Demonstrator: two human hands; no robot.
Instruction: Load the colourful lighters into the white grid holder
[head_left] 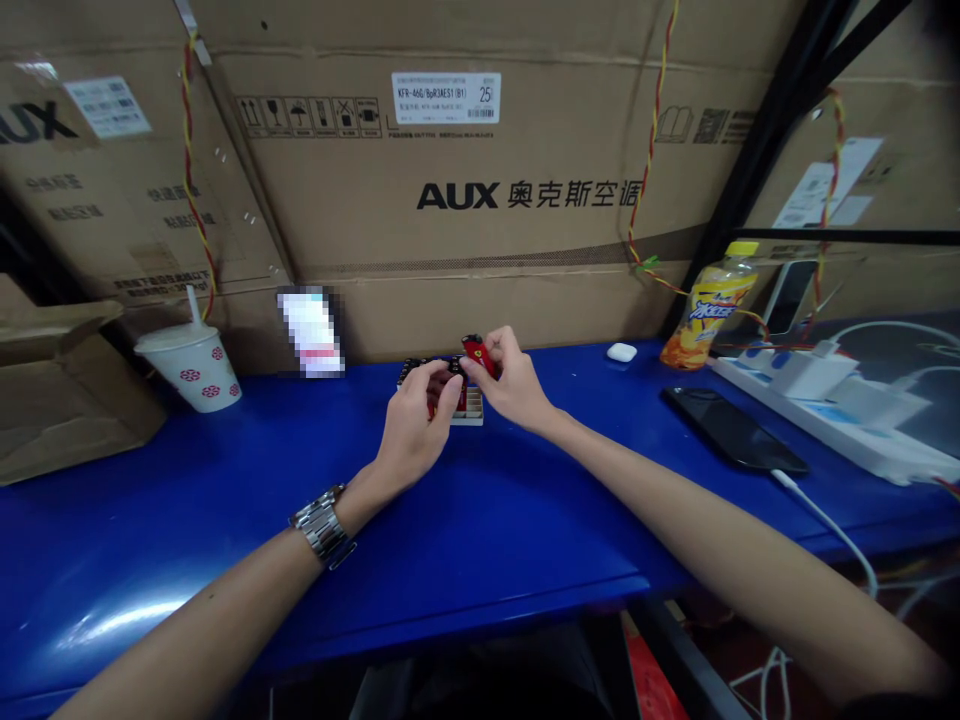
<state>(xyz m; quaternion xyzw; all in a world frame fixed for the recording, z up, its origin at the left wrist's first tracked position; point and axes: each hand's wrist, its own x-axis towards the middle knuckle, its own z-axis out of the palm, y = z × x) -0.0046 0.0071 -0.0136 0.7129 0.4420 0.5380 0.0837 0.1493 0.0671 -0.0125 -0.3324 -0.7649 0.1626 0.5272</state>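
My right hand (517,382) pinches a red lighter (475,351) with a black top between thumb and fingers, tilted just above a pale slotted tray (474,408). My left hand (421,412) curls over the tray's left part, thumb and fingers closed around the dark tops of lighters (459,368) standing there. Red bodies show under that thumb. Most of the tray and what the left fingers touch is hidden by the hand. Bare slots show at the tray's right end.
On the left of the blue table (480,530) are a paper cup (191,370) with a straw and a brown box (67,400). A blurred-out bright screen (311,332) leans behind. To the right are an earbud case (621,352), a bottle (709,305), a charging phone (733,428) and a power strip (840,420).
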